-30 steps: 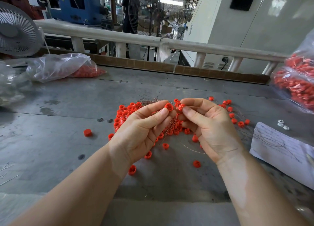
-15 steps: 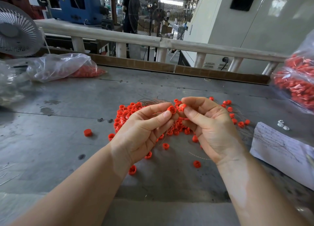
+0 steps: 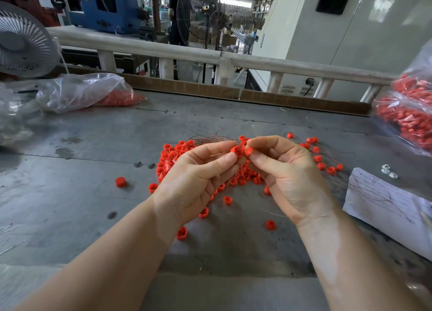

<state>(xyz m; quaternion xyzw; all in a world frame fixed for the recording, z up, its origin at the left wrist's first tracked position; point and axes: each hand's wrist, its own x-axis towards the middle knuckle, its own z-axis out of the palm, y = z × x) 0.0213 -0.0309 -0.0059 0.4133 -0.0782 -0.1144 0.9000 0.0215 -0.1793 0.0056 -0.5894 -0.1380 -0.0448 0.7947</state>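
Change: we see little shift from half a second ago; both hands stay raised over the heap, and the two held caps sit a touch closer together.
Held caps: one red cap [image 3: 236, 151] and a second red cap [image 3: 248, 150] meet side by side, touching or all but touching, above the middle of the table [image 3: 70, 205].
Left hand: our left hand [image 3: 196, 179] pinches the first cap between thumb and forefinger, the other fingers curled beneath.
Right hand: our right hand [image 3: 289, 177] pinches the second cap the same way, palm turned towards us.
Wire: thin copper wires [image 3: 210, 138] fan out just behind the left fingertips; we cannot tell whether one runs into the caps.
Heap: the pile of red caps [image 3: 170, 156] lies under and behind both hands.
Strays: a lone cap [image 3: 120, 182] lies apart to the left.
Right side: a paper sheet [image 3: 383, 198] lies near the right wrist, white nuts [image 3: 389, 171] just behind it, and a bag of red parts [image 3: 411, 116] beyond.
Left side: a clear bag [image 3: 79, 93] and a fan [image 3: 21, 41] stand well apart at the far left.
Far edge: a cardboard strip [image 3: 187, 88] closes the table's back.
Open room: we have bare grey surface left of the heap and towards the near edge.
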